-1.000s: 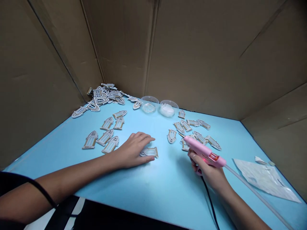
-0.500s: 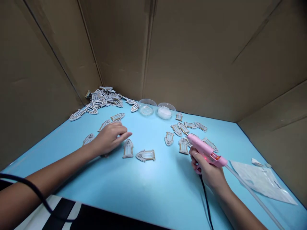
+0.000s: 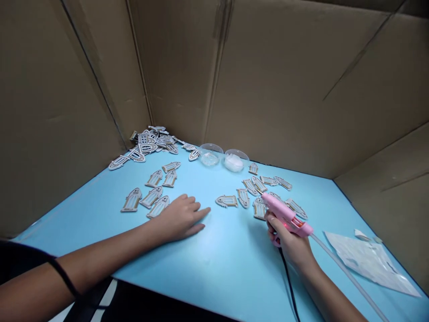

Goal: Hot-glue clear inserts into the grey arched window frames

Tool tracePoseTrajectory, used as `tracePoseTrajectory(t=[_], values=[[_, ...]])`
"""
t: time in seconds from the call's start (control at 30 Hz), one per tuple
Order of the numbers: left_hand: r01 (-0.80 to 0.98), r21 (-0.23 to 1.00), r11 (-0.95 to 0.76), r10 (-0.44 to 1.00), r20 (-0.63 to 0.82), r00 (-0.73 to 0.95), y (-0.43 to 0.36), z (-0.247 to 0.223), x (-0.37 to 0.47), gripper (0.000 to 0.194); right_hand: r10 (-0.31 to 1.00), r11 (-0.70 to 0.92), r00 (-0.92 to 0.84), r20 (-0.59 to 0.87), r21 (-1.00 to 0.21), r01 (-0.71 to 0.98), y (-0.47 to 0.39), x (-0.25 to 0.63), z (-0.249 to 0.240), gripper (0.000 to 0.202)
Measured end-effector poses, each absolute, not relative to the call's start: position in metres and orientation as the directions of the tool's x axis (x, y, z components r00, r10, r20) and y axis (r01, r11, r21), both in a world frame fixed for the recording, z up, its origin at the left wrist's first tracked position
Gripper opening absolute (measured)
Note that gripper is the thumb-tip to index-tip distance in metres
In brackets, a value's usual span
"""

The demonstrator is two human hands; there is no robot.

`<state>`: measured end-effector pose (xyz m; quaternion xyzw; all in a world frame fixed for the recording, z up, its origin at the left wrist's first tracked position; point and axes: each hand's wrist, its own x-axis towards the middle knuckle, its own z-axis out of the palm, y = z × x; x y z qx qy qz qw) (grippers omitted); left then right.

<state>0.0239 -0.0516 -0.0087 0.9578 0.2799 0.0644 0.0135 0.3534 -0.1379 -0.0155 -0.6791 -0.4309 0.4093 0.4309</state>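
Note:
My right hand (image 3: 291,243) is wrapped around the handle of a pink hot glue gun (image 3: 284,212), its metal tip pointing left and away. A glue stick (image 3: 348,275) sticks out of the gun's back. Low over the table, my left hand (image 3: 184,217) is open, palm down, index finger and thumb stretched to the right; what lies beneath it is hidden. Beyond its fingertips lies a small arched window-shaped piece (image 3: 227,201) on its side. Similar arched pieces (image 3: 154,197) lie left of this hand, and more pieces (image 3: 250,186) lie around the gun's tip.
A heap of arched pieces (image 3: 145,145) fills the far left corner. Two clear round dishes (image 3: 209,156) stand at the back, one holding white material (image 3: 233,162). A plastic bag (image 3: 370,259) lies at right. Cardboard walls (image 3: 268,89) enclose the blue table. A black cord (image 3: 288,281) hangs from the gun.
My left hand has moved right and nearer to me, its fingers spreading. One arched piece has shifted right and away, while another is now out of sight near that hand. The view has shifted slightly.

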Motion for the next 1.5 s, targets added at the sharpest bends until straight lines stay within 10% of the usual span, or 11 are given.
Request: tracePoseTrajectory(t=[0.17, 0.47, 0.67, 0.87, 1.07, 1.23, 1.4, 1.5], values=[[0.707, 0.357, -0.61, 0.726, -0.105, 0.679, -0.04, 0.013, -0.021, 0.089, 0.949, -0.217, 0.278, -0.147, -0.945, 0.243, -0.141, 0.347, -0.013, 0.045], [0.552, 0.655, -0.515, 0.647, -0.124, 0.752, -0.044, -0.009, 0.012, 0.095, 0.998, -0.068, 0.017, -0.067, -0.916, 0.395, -0.143, 0.332, -0.014, 0.032], [0.496, 0.695, -0.521, 0.635, -0.073, 0.769, -0.04, -0.019, 0.028, 0.084, 0.971, 0.195, -0.216, 0.1, -0.854, 0.483, -0.137, 0.324, 0.0, 0.026], [0.452, 0.736, -0.503, 0.63, -0.045, 0.775, -0.034, -0.022, 0.039, 0.089, 0.998, 0.028, -0.063, 0.004, -0.926, 0.377, -0.142, 0.335, -0.009, 0.028], [0.422, 0.857, -0.297, 0.829, 0.012, 0.559, -0.023, -0.014, 0.029, 0.028, 0.994, -0.081, 0.09, -0.057, -0.953, 0.29, -0.143, 0.345, -0.02, 0.038], [0.566, 0.737, -0.369, 0.905, 0.146, 0.4, -0.011, -0.005, 0.016, 0.042, 0.994, -0.104, 0.076, -0.083, -0.94, 0.326, -0.142, 0.344, -0.018, 0.039], [0.54, 0.693, -0.478, 0.806, 0.102, 0.583, -0.007, -0.007, 0.009, 0.025, 0.979, -0.154, 0.179, -0.102, -0.939, 0.306, -0.146, 0.335, -0.013, 0.035], [0.516, 0.622, -0.588, 0.721, 0.114, 0.684, -0.016, -0.009, 0.013, 0.053, 0.978, -0.16, 0.181, -0.105, -0.933, 0.323, -0.145, 0.334, -0.014, 0.034]])
